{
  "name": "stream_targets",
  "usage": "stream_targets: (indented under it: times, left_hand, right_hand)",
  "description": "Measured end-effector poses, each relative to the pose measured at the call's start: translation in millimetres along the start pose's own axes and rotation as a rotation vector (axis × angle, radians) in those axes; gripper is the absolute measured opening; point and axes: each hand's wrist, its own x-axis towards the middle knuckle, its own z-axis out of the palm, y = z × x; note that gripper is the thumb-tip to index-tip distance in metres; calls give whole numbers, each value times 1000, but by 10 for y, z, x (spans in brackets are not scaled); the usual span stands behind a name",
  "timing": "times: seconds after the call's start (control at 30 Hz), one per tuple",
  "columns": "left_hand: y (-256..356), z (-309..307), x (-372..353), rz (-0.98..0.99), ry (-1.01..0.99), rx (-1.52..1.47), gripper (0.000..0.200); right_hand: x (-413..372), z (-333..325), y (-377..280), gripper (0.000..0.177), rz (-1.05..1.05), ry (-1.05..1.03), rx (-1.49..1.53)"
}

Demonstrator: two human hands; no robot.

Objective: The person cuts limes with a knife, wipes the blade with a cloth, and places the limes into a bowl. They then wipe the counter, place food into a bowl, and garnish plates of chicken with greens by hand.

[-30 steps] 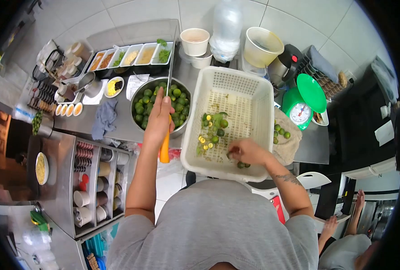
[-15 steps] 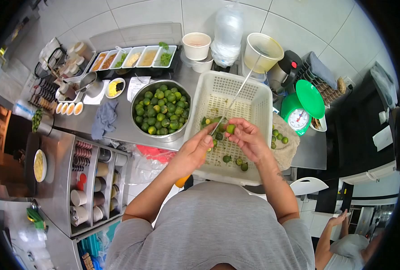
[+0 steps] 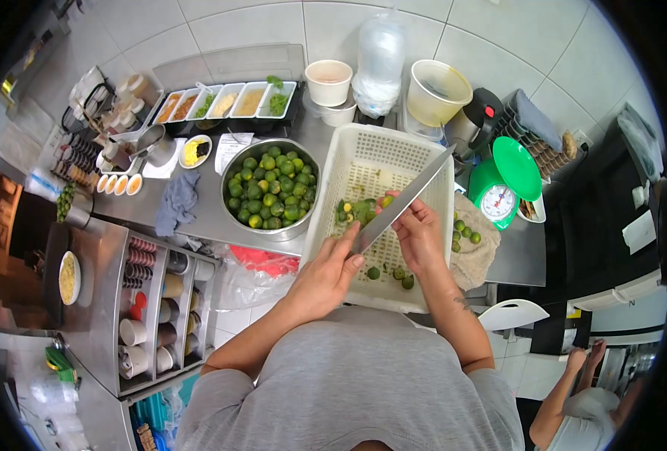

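Observation:
My left hand is closed around a long knife at its handle end. Its broad blade slants up and to the right with the flat turned toward me. Behind the blade, my right hand pinches a small lime, which the knife partly hides. Both hands are over a white perforated crate. Cut lime pieces lie in the middle of the crate, and a few limes rest nearer its front right.
Left of the crate stands a steel bowl full of limes. A beige cloth with several limes and a green scale are on the right. White tubs line the back. Another person is at lower right.
The knife has turned from edge-on to show its flat side, with its tip shifted right. My right hand has moved slightly, still pinching the lime.

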Motion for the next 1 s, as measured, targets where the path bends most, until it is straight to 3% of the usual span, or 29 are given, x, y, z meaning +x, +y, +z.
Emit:
stream_targets:
  times: [0.27,0.37,0.47,0.57,0.67,0.77,0.87,0.97,1.0]
  left_hand:
    - [-10,7,143,13,98,65,51]
    - [-109,20,190,65,147,-86,49]
    - [-120,-17,200,-23,100,-153,44]
    - [-179,-111,211,0,157,-209,46]
    - [-295,-261,251,-2,300,-239,49]
    - [-411,-433,280,-91,344,-289,54]
    - [-578,-487,323,-134,372,-271,56]
    - [-618,-485,297,-114,377,-247,59]
    - [-571,-472,275,-89,358,-281,60]
  right_hand:
    - [-118,199,175,14,34,-85,-83]
    - [-133,227,181,17,68,-127,-51]
    - [-136,277,124,20,142,-157,-60]
    - [-53,155,72,26,174,-265,-292]
    - [-83,-30,39,28,-20,-629,-1138]
    - [-163,-239,274,26,-242,-883,-1739]
    - [-176,-260,371,24,-124,-854,-1814]
    - [-86,-281,314,24,-8,-618,-1377]
    - [-65,-219,227,24,128,-509,-990]
